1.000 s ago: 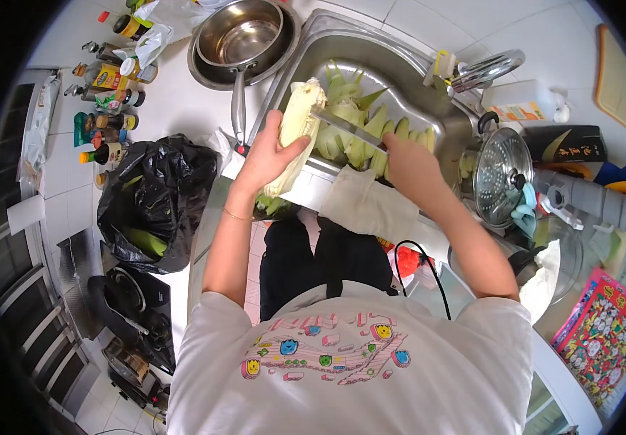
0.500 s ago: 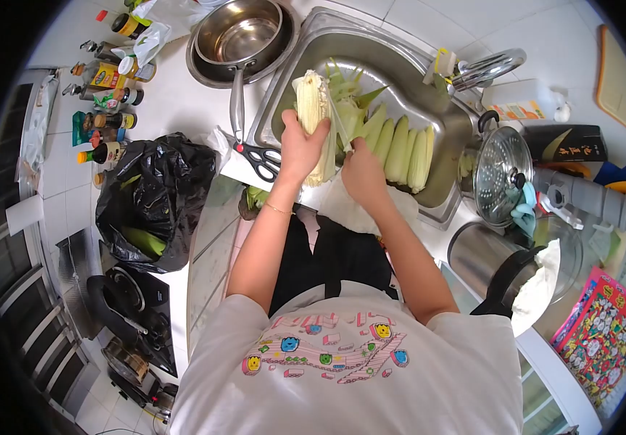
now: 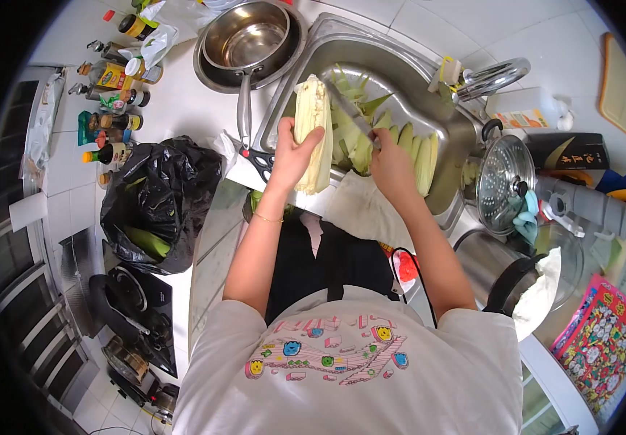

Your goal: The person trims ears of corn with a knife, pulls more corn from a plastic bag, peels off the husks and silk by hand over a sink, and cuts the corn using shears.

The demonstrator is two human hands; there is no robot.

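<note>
My left hand (image 3: 295,155) is wrapped round a pale ear of corn (image 3: 316,127), held upright above the near left edge of the sink (image 3: 452,138). My right hand (image 3: 392,168) grips a knife (image 3: 353,110); its handle is mostly hidden in the fist. The blade slants up and left, its tip close to the corn's upper right side; whether they touch I cannot tell. Behind the knife, green husks (image 3: 362,148) lie in the sink. Several more ears of corn (image 3: 426,165) rest side by side near my right hand.
Black-handled scissors (image 3: 260,161) lie left of the sink, below a steel saucepan (image 3: 246,40). A black plastic bag (image 3: 155,196) holds some green husk. A pale cloth (image 3: 363,206) hangs over the sink's front edge. To the right are a faucet (image 3: 498,76) and a glass lid (image 3: 507,177).
My right hand has moved right, and the knife blade has swung away from the corn to a flatter slant. The left hand still holds the corn in nearly the same place.
</note>
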